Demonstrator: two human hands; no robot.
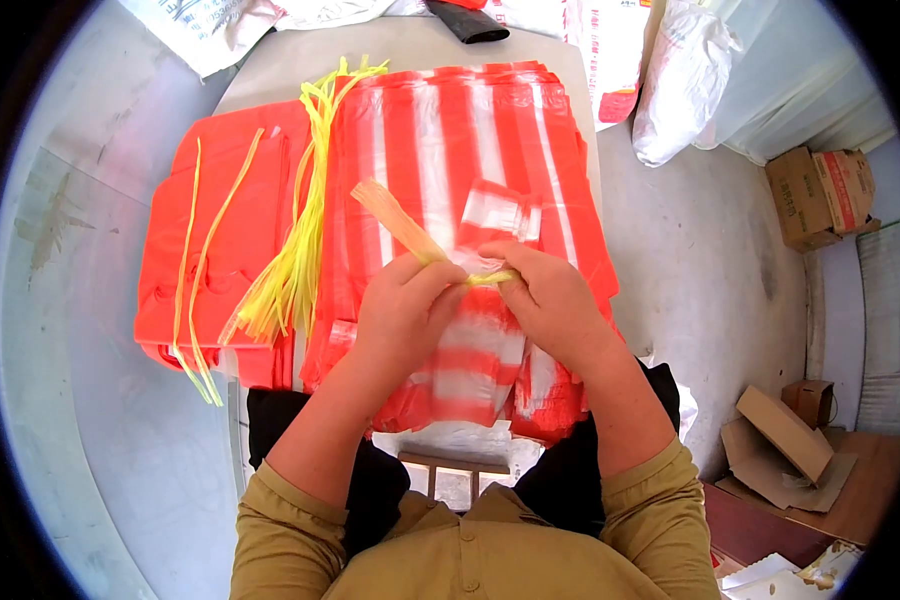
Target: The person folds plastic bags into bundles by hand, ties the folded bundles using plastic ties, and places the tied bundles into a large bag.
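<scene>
My left hand [410,308] and my right hand [548,305] pinch a yellow plastic strip [487,278], close together over a stack of red-and-white striped plastic bags [400,120]. One loose end of the strip fans out flat above my left hand. Between the hands it is twisted and narrow, lying around the gathered part of a striped bag bundle [470,365]; whether it is knotted I cannot tell. The bundle's upper end [502,212] pokes out beyond my fingers, and its lower part spreads toward my lap.
A bunch of yellow strips [315,200] lies along the left edge of the striped stack. Plain red bags [215,190] lie further left, two loose strips across them. White sacks [685,80] stand at the back right; cardboard boxes [820,200] are at the right.
</scene>
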